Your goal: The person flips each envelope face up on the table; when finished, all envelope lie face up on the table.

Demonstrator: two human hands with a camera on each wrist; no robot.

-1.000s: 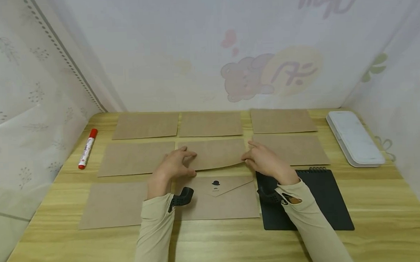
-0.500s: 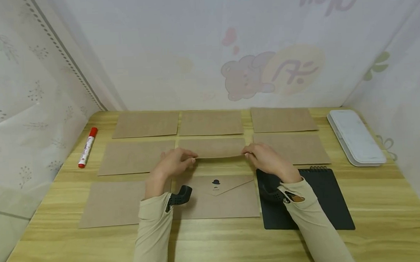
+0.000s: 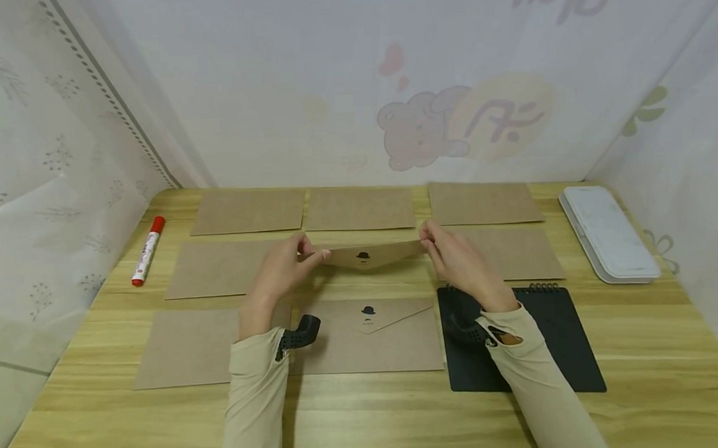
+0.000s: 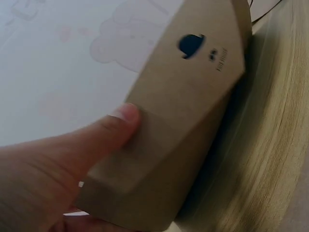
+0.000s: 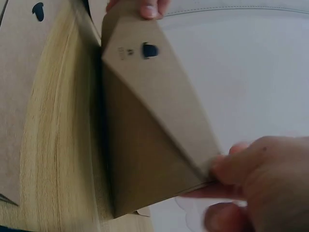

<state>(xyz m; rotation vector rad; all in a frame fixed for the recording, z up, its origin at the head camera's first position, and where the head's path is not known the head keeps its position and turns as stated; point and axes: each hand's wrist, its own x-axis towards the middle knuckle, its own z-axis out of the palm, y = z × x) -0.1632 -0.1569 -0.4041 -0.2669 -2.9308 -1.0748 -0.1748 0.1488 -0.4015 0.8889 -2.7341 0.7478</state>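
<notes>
A brown kraft envelope is tilted up off the table in the middle of the rows, its flap side with a black hat print facing me. My left hand pinches its left end, the thumb lying over the flap in the left wrist view. At the other end, my right hand pinches the corner between thumb and fingers. Just nearer to me lies another envelope, flat, with its hat-printed flap facing up. The raised envelope's back is hidden in the head view.
Several plain-side-up envelopes lie around, among them one at the back centre and one at front left. A black spiral notebook lies under my right forearm. A white case sits far right, a red-capped marker far left.
Both hands have taken hold of the middle envelope's ends and lifted its near edge. It has turned from plain side up to showing its printed flap.
</notes>
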